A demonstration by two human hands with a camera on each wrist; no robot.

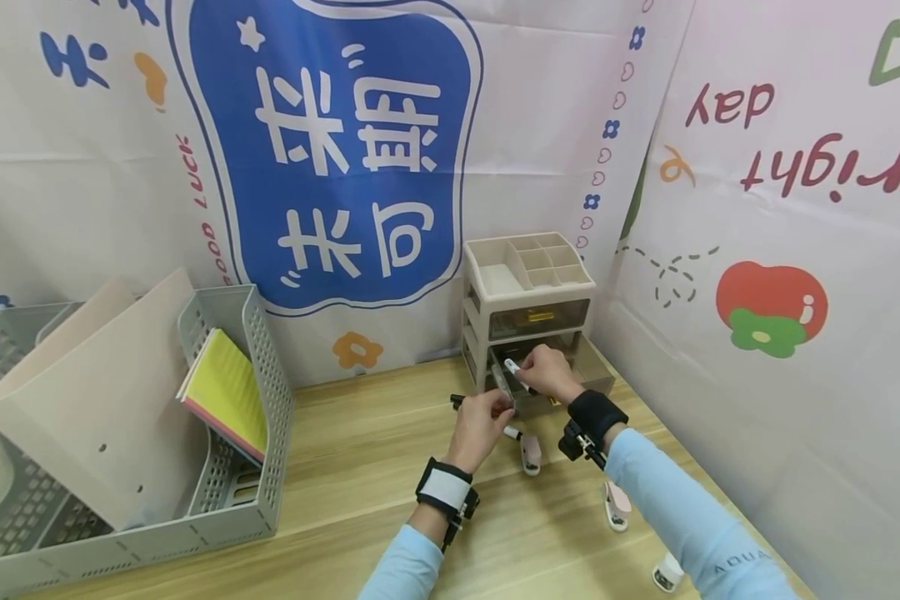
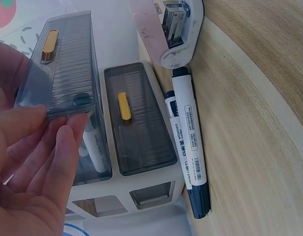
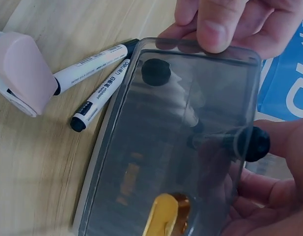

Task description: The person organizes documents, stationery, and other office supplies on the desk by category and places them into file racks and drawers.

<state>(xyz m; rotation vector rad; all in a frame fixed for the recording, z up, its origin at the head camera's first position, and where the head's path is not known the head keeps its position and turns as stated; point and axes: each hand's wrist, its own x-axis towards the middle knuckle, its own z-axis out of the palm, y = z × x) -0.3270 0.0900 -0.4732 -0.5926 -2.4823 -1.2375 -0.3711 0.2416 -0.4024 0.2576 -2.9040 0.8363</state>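
A beige desktop organizer (image 1: 474, 323) stands at the back wall with one smoky see-through drawer (image 2: 72, 69) pulled out. My left hand (image 1: 480, 425) pinches the front corner of that drawer, thumb on its front face. Over the drawer, my right hand (image 1: 549, 371) grips a whiteboard marker (image 1: 512, 366); its black cap (image 3: 258, 144) shows past the drawer's side in the right wrist view. Through the clear front another white marker with a dark end (image 3: 156, 72) appears inside. Two more whiteboard markers (image 2: 190, 132) lie on the table beside the organizer, near a pink stapler (image 3: 26, 69).
A second pink stapler (image 1: 617, 504) and a small white bottle (image 1: 668, 573) lie by my right forearm. On the left stands a grey file rack (image 1: 270, 417) with beige folders (image 1: 112, 417) and a yellow notepad (image 1: 228, 392). Printed cloth walls close off the back and right.
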